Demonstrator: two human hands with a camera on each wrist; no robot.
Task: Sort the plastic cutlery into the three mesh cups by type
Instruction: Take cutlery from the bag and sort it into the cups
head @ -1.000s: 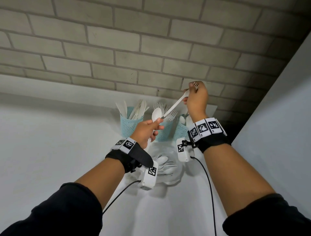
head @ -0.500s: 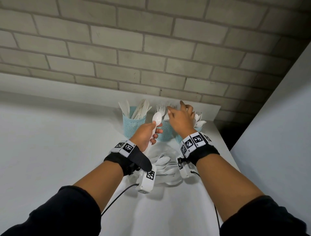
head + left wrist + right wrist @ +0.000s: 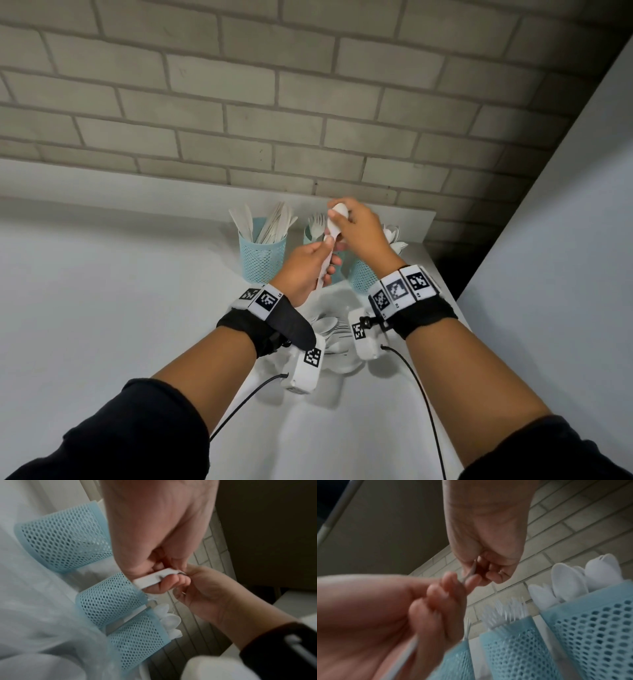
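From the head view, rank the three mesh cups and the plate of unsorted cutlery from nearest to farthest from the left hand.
1. Fork cup, the middle one, just behind the left hand.
2. Knife cup, to its left, and spoon cup, to its right: too close to call.
3. Plate of unsorted cutlery, below the wrists, toward the person; its depth is hard to judge.

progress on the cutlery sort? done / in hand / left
Done: left cup holds knives, middle cup forks, right cup spoons. In hand: one white spoon, with both the left hand and right hand gripping it above the cups. Left: a pile of loose cutlery on the table below the wrists, partly hidden.
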